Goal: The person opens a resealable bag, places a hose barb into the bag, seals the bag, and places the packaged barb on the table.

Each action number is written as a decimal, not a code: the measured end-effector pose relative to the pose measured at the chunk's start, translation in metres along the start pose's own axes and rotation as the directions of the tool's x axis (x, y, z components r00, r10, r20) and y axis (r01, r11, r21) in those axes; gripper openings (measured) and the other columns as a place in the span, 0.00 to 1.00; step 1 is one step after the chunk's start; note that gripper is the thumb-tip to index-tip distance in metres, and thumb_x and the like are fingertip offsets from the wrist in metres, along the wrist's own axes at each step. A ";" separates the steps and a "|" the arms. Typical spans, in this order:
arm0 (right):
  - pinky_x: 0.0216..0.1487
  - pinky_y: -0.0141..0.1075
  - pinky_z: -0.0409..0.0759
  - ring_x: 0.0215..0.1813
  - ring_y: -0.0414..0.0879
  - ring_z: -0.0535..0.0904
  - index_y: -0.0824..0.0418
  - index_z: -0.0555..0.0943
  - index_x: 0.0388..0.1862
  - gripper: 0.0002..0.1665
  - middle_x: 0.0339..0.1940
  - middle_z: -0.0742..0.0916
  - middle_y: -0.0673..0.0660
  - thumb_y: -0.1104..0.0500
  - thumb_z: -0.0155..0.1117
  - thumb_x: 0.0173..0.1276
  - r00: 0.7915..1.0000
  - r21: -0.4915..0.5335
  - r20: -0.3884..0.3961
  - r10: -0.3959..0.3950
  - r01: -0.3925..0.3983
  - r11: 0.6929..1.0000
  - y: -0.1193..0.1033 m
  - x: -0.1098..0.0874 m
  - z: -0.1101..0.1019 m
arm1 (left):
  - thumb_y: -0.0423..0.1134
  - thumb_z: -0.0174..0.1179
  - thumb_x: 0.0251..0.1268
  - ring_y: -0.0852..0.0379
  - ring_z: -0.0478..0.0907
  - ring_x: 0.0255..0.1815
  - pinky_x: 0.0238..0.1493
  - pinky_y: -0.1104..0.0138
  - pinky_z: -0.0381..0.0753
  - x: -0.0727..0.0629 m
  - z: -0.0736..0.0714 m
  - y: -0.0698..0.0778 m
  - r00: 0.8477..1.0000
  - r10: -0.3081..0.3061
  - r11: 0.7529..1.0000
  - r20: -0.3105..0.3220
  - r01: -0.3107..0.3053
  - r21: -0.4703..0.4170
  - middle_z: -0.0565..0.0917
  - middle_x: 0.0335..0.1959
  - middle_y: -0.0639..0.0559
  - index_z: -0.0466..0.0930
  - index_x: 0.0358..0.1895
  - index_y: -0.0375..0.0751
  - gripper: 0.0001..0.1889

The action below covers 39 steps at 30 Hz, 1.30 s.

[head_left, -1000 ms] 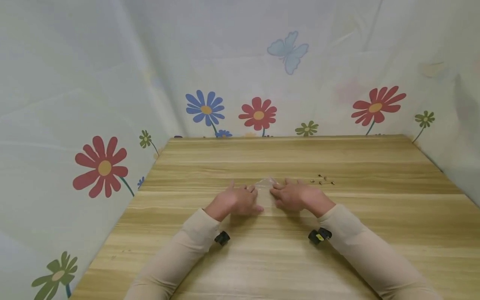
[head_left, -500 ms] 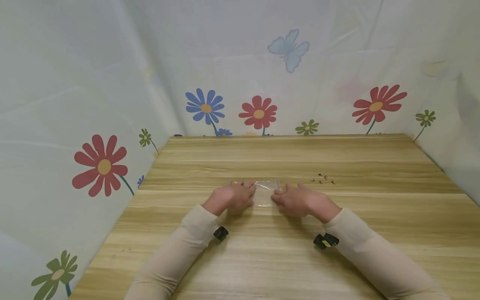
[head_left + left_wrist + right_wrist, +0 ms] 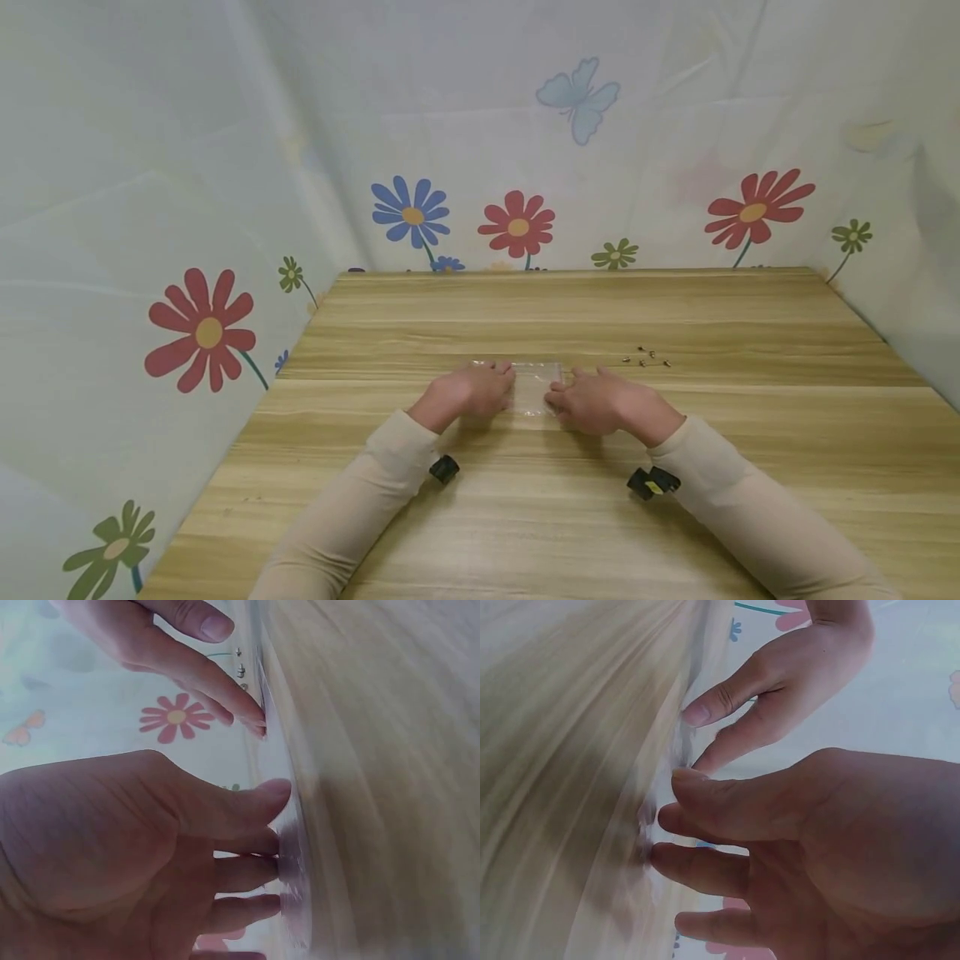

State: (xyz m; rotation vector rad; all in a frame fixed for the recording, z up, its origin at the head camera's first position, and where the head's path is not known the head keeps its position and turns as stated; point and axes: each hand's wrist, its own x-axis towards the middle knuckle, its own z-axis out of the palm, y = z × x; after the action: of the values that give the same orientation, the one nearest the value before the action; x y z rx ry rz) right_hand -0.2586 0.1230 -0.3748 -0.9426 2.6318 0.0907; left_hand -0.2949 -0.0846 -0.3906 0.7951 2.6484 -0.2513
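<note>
A clear plastic bag [image 3: 536, 387] lies flat on the wooden table between my two hands, with light glinting along its edges. My left hand [image 3: 482, 390] rests on its left part, fingertips down and fingers fairly straight. At the bag's right edge, the fingertips of my right hand [image 3: 596, 402] touch the film. Seen from the left wrist, the left thumb and fingers [image 3: 247, 874] meet the film's surface. The right wrist view shows the right hand [image 3: 780, 840] with its fingers spread and extended. Part of the bag is hidden under the left hand.
Several small metal pieces [image 3: 652, 355], perhaps screws, lie scattered on the table [image 3: 525, 517] beyond my right hand. A white curtain [image 3: 465, 108] printed with flowers hangs behind the table and along its sides.
The bag was crumpled with a corner pointing away; now it lies flatter with a straight far edge. My right hand has moved slightly right and nearer. The metal pieces stay put.
</note>
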 end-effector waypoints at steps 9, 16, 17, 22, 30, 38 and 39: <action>0.69 0.68 0.56 0.74 0.70 0.59 0.63 0.69 0.73 0.27 0.74 0.72 0.61 0.55 0.50 0.80 1.000 -0.006 0.014 0.019 -0.019 1.000 0.000 -0.002 -0.004 | 0.42 0.46 0.81 0.49 0.50 0.79 0.76 0.59 0.51 0.005 0.000 0.003 0.990 0.135 0.991 -0.038 -0.135 -0.007 0.54 0.80 0.45 0.56 0.78 0.38 0.28; 0.69 0.69 0.55 0.74 0.71 0.60 0.63 0.70 0.72 0.26 0.72 0.74 0.63 0.56 0.50 0.80 1.000 0.037 -0.004 0.020 -0.020 0.999 0.003 0.000 -0.002 | 0.40 0.44 0.82 0.50 0.49 0.80 0.76 0.61 0.49 0.009 0.003 0.003 0.989 0.146 0.988 -0.030 -0.147 -0.051 0.53 0.80 0.44 0.56 0.78 0.38 0.27; 0.68 0.69 0.55 0.73 0.71 0.61 0.63 0.71 0.71 0.25 0.70 0.75 0.63 0.56 0.50 0.80 1.000 0.050 -0.009 0.019 -0.018 0.999 0.004 0.000 -0.002 | 0.40 0.44 0.82 0.50 0.49 0.80 0.76 0.61 0.49 0.009 0.004 0.002 0.989 0.148 0.987 -0.032 -0.150 -0.061 0.54 0.80 0.44 0.56 0.78 0.37 0.27; 0.55 0.61 0.75 0.54 0.64 0.80 0.61 0.79 0.51 0.11 0.47 0.86 0.64 0.59 0.53 0.77 0.998 0.135 -0.054 -0.018 0.025 0.991 0.012 0.004 -0.002 | 0.39 0.45 0.81 0.48 0.52 0.79 0.76 0.60 0.51 0.010 0.005 0.002 0.985 0.165 0.983 -0.048 -0.168 -0.079 0.58 0.78 0.43 0.60 0.75 0.37 0.25; 0.56 0.51 0.79 0.54 0.60 0.82 0.75 0.79 0.58 0.18 0.53 0.85 0.69 0.69 0.56 0.72 0.959 0.265 -0.281 0.038 0.040 0.964 0.027 0.020 -0.003 | 0.40 0.46 0.81 0.48 0.55 0.78 0.75 0.60 0.54 0.010 0.004 0.003 0.986 0.160 0.985 -0.050 -0.163 -0.063 0.61 0.77 0.43 0.63 0.73 0.39 0.23; 0.42 0.41 0.83 0.38 0.51 0.85 0.82 0.77 0.54 0.24 0.41 0.87 0.68 0.71 0.62 0.59 0.932 0.548 -0.264 0.247 -0.065 0.834 0.049 0.029 0.001 | 0.39 0.49 0.80 0.48 0.65 0.73 0.72 0.59 0.62 0.011 0.002 0.005 0.977 0.185 0.981 -0.107 -0.191 -0.043 0.67 0.74 0.42 0.72 0.64 0.40 0.16; 0.40 0.40 0.83 0.35 0.48 0.84 0.83 0.75 0.55 0.26 0.38 0.87 0.66 0.72 0.62 0.58 0.934 0.597 -0.242 0.265 -0.072 0.799 0.052 0.030 0.002 | 0.39 0.50 0.79 0.48 0.66 0.72 0.72 0.59 0.63 0.011 0.002 0.005 0.976 0.187 0.980 -0.112 -0.193 -0.044 0.67 0.73 0.42 0.73 0.62 0.40 0.14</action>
State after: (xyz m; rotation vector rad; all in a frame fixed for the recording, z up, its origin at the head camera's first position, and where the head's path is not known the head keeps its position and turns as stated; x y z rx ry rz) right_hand -0.3122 0.1451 -0.3894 -0.5281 2.7420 -0.8480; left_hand -0.3006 -0.0756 -0.3972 1.0636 2.6407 -0.0876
